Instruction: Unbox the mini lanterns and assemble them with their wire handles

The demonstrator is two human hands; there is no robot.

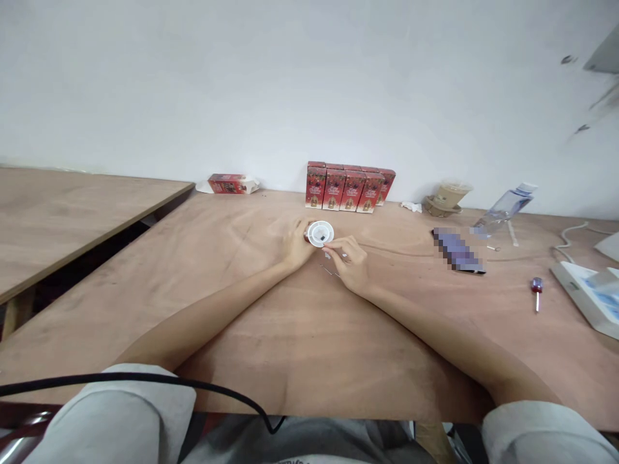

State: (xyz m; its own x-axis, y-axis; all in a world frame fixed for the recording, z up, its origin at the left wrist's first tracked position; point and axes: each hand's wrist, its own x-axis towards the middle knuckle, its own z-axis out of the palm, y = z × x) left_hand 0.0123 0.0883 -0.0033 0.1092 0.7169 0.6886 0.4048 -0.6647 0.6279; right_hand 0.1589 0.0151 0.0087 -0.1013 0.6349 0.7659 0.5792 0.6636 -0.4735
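Note:
My left hand (296, 246) is wrapped round a small object whose round white end (320, 227) faces me. Its white face has a recess with a small dark spot inside. At the lower rim of that face, my right hand (352, 260) has its thumb and forefinger pinched together. Whatever lies between those fingertips is too small to make out. Under the right hand, a few thin metal bits (330, 270) and small pale scraps lie on the wooden table (300, 348).
Several red printed boxes (344, 190) stand by the wall, with another red box (229, 183) lying open-flapped to the left. Rightward are a lidded cup (451, 193), a tilted clear bottle (505, 209), a phone (454, 248), a screwdriver (536, 293) and a white tray (580, 299). A black cable (213, 385) crosses nearby.

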